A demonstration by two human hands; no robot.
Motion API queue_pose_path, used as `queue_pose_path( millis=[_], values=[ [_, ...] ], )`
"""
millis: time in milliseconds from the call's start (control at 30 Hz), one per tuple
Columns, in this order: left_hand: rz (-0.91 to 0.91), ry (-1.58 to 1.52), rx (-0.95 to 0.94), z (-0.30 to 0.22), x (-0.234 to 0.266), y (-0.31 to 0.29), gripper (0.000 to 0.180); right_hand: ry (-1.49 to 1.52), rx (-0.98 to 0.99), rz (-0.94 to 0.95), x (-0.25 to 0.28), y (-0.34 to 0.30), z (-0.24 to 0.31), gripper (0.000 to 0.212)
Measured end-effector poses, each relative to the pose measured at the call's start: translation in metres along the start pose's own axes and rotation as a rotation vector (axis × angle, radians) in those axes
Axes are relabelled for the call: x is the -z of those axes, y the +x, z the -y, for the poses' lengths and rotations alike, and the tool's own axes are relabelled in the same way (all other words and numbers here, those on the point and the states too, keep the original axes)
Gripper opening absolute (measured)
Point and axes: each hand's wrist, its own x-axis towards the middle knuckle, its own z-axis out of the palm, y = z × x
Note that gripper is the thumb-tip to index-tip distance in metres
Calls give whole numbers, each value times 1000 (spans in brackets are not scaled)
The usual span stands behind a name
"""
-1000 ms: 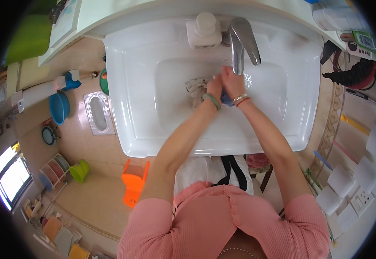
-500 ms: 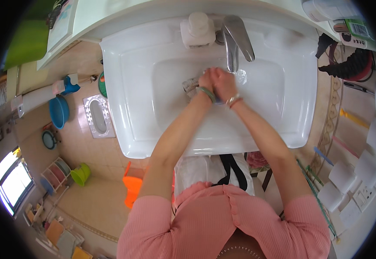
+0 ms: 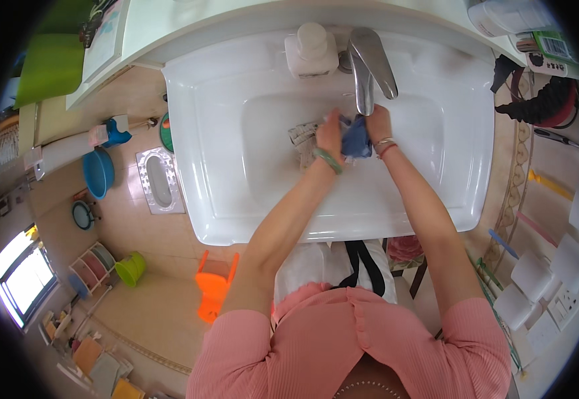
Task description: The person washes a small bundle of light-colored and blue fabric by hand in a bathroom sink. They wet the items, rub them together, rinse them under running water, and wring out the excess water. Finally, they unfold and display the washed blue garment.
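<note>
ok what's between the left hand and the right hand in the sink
In the head view, a blue cloth lies between the left hand and the right hand; the patterned cloth is left of both.

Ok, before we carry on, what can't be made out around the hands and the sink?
- Head view: the left hand is blurred at the fingers, so its exact grip is unclear.
- Head view: the right hand has its fingertips hidden near the faucet and blue cloth.
- Head view: the left hand covers part of the patterned cloth.
- Head view: the upper edge cuts off the white container.
</note>
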Motion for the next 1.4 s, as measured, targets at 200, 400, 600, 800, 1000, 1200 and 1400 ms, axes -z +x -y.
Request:
queue_pose_path(
  millis=[200,400,600,800,1000,1200,1400],
  values=[
    [296,-275,189,-11,30,20,30,203,134,344,10,-61,32,23],
    [466,-242,92,23,26,62,34,-425,589,151,-32,-74,45,19],
    [3,994,-385,27,9,34,35,-538,471,-5,-26,-30,23,22],
    [1,213,13,23,-7,13,33,-367,325,46,-28,-26,16,28],
    [72,415,-391,78,60,120,29,-341,682,33,-54,-62,37,26],
    [164,107,-62,18,-18,-6,50,-344,228,-42,-1,7,-13,23],
    [171,-83,-99,-51,39,-7,68,60,69,390,53,-25,13,22]
  ],
)
